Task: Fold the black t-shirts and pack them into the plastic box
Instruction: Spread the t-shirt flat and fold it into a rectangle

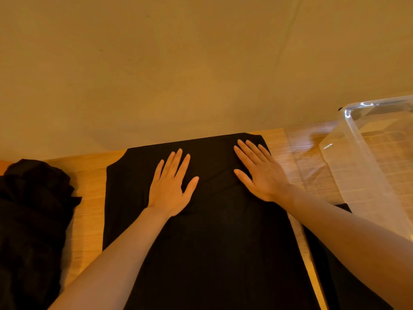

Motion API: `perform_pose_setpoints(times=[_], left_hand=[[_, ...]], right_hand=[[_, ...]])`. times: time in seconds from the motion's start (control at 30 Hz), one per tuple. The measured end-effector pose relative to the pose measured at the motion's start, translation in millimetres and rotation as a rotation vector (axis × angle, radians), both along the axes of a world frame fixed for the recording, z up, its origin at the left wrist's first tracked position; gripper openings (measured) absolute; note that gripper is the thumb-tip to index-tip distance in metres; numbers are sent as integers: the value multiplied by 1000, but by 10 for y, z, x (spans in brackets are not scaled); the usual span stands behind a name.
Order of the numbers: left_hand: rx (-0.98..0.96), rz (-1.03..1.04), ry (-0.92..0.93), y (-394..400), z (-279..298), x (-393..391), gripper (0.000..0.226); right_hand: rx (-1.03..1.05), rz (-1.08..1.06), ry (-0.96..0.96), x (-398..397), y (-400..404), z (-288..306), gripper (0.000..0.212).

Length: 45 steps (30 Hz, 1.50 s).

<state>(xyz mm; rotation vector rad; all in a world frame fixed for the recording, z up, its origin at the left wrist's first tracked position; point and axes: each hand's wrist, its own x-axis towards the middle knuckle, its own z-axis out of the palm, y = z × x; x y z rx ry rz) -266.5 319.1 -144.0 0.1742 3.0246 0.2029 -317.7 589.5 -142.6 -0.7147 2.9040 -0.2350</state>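
Note:
A black t-shirt lies flat on the wooden table, its sides folded in so it forms a long panel running away from me. My left hand presses flat on its upper middle, fingers straight and spread. My right hand lies flat on the upper right part, fingers straight, over a folded-in edge. A clear plastic box stands at the right, close to my right forearm; no shirt shows inside it.
A crumpled heap of black cloth sits at the left edge of the table. More black cloth lies under my right forearm beside the box. A plain tan wall rises just behind the table's far edge.

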Motion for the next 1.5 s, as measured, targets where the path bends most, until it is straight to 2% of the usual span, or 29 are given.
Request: perform_pose_setpoints(times=[0.23, 0.37, 0.63, 1.03, 1.27, 1.5], left_hand=[[31, 23, 20, 42, 64, -134, 67], [54, -31, 77, -35, 163, 296, 61], [-40, 28, -28, -509, 3, 1278, 66], [-36, 40, -7, -670, 85, 1341, 62], [56, -174, -11, -574, 114, 2371, 57], [28, -121, -6, -415, 67, 2961, 57]], right_hand=[[-28, -25, 35, -34, -54, 42, 65], [-61, 7, 3, 479, -130, 123, 60], [13, -50, -13, 1347, -145, 49, 59], [54, -84, 33, 1451, -232, 97, 60], [37, 88, 8, 2168, 35, 107, 54], [23, 125, -4, 2728, 332, 64, 55]])
